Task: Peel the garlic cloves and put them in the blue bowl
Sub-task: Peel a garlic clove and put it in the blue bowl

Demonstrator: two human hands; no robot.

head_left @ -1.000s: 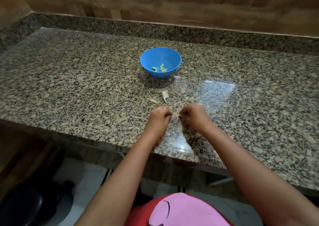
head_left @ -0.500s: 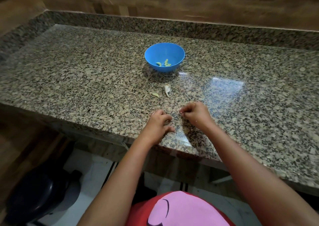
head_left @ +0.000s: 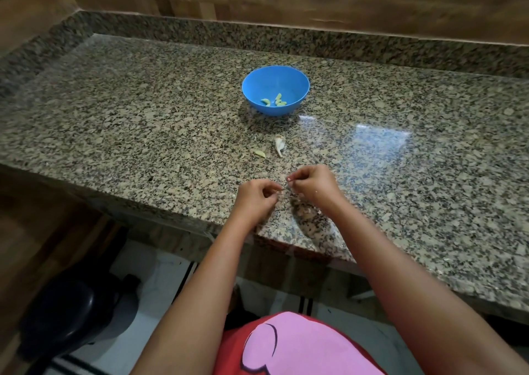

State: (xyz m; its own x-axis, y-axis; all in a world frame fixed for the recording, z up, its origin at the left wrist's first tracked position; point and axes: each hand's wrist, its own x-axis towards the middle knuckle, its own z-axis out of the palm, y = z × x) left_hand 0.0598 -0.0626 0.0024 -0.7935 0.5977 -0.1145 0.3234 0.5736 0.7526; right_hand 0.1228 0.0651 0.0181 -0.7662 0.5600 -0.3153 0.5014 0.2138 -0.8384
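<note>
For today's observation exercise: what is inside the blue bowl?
Three pale peeled garlic cloves lie at the bottom of the blue bowl. Its near inner wall is hidden by its own rim.

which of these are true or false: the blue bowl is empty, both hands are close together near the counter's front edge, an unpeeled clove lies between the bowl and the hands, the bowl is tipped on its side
1. The blue bowl is empty. False: a few peeled cloves lie in it.
2. The left hand and right hand are close together near the front edge of the counter. True.
3. An unpeeled clove lies between bowl and hands. True.
4. The bowl is tipped on its side. False: it stands upright.
</note>
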